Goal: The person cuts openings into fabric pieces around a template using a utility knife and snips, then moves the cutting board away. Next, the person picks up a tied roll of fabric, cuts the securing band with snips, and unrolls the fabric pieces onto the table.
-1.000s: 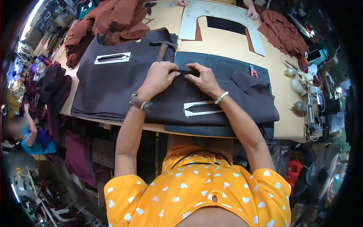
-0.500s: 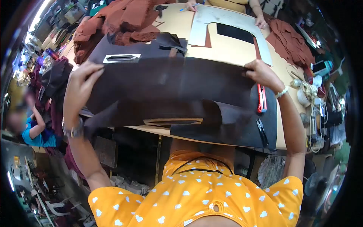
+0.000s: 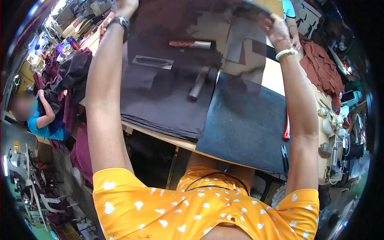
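My right hand, smeared a little by motion, pinches the edge of a dark brown sheet of fabric. The sheet is lifted over the far part of the table and blurred. At the top edge of the view my left hand is closed at the sheet's other end, its fingertips partly cut off. Below lies a stack of dark fabric sheets. On it rest a slotted pale plate, a wood-handled blade and a dark bar-like tool.
A black cutting mat covers the table's front right. A red box cutter and thread snips lie by its right side. Rust-coloured cloth is heaped at right. A co-worker's hand is across the table; another person sits at left.
Both my hands have moved up and away from me, carrying the dark sheet off the near side of the table. The stack, tools and cutting mat beneath are now uncovered.
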### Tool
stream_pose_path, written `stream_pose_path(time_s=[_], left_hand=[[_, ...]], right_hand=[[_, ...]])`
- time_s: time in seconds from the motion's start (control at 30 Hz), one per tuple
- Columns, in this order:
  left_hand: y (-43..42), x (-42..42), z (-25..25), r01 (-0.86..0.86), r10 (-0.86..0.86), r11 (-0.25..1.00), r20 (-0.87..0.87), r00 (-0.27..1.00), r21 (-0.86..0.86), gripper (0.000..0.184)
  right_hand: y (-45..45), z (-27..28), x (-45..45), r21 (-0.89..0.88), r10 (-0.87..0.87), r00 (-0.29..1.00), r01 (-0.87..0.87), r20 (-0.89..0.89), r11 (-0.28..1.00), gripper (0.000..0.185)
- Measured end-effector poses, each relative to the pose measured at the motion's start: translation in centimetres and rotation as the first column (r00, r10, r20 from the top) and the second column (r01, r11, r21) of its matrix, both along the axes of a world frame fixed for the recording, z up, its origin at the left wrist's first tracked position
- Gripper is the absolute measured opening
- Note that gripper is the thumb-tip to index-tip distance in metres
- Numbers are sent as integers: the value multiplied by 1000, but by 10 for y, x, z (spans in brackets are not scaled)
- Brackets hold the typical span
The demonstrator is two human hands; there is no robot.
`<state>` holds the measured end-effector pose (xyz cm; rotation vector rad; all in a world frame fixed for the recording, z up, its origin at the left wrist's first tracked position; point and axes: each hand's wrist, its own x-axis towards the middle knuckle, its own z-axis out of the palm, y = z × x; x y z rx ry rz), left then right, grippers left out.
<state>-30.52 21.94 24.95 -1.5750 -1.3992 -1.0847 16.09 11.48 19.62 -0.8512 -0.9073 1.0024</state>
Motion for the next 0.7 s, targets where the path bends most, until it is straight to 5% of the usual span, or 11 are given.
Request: stream_pose_path(time_s=[0.03, 0.07, 0.1, 0.13, 0.2, 0.3, 0.33, 0.43, 0.53, 0.63, 0.7], left_hand=[[28, -20, 8, 159, -170, 977, 65, 983, 141, 33], [57, -47, 18, 132, -141, 982, 58, 988, 134, 26], [-21, -1, 32, 125, -166, 977, 241, 956, 175, 22], [-59, 14, 41, 26, -66, 970, 159, 985, 241, 21], [-89, -4, 44, 299, -318, 929, 60, 946, 217, 17], [-137, -31, 20, 308, -304, 918, -54, 951, 250, 22], [-153, -32, 8, 232, -249, 945, 47, 967, 230, 24], [-209, -36, -33, 218, -231, 973, 370, 900, 76, 20], [-226, -70, -79, 187, -202, 979, 236, 951, 85, 24], [-241, -92, -117, 151, -95, 985, 460, 883, -87, 28], [-252, -103, -135, 113, 16, 970, 520, 854, -215, 30]], right_hand=[[-2, 12, 3, 128, 33, 994, -19, -109, 992, 25], [-19, 25, -1, 208, 20, 992, 8, -128, 978, 23], [-34, 32, -6, 287, 9, 989, 34, -148, 957, 23], [-19, 25, 2, 388, -10, 956, 129, -294, 913, 18], [-47, 25, -15, 444, -91, 973, 179, -212, 878, 10], [-89, 5, -36, 481, -273, 962, 232, 16, 845, 19], [-97, -8, -40, 488, -337, 935, 245, 109, 838, 25], [-130, -46, -62, 337, -148, 989, 149, -27, 930, 22], [-155, -87, -83, 299, -78, 976, 14, 202, 954, 27], [-169, -109, -101, 86, 113, 899, -164, 424, 983, 42], [-165, -136, -110, 54, 266, 873, -314, 408, 948, 54]])
